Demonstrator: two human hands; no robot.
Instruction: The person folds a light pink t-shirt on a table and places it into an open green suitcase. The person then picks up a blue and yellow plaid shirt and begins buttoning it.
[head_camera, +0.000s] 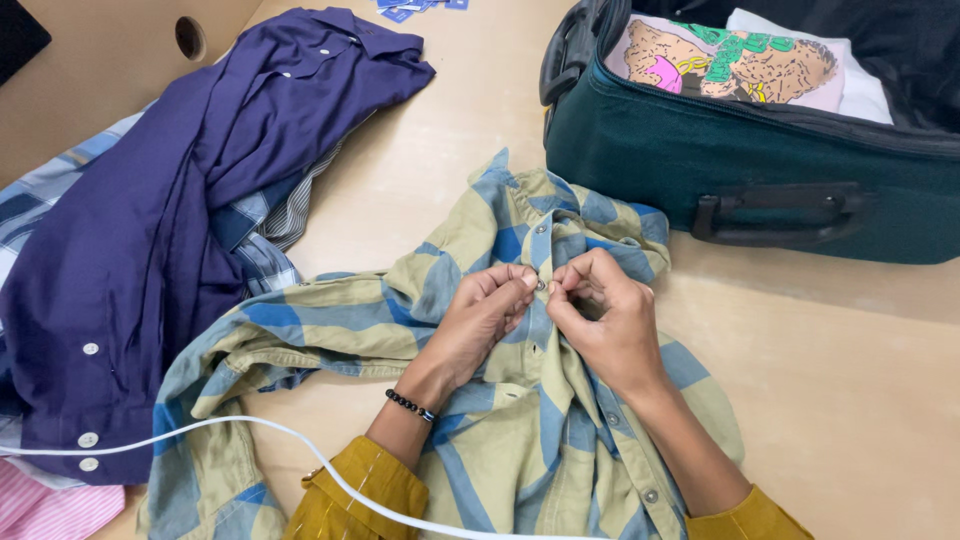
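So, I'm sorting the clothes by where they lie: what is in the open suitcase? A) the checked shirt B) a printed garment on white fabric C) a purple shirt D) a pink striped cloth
B: a printed garment lies on white fabric in the green suitcase; both hands pinch the checked shirt on the table.

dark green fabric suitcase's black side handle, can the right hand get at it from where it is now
Probably yes. The right hand is busy pinching the beige and blue checked shirt, but only bare table lies between it and the dark green suitcase's black side handle.

Pink striped cloth (50, 510) cut by bottom edge, suitcase (760, 150) cropped at right
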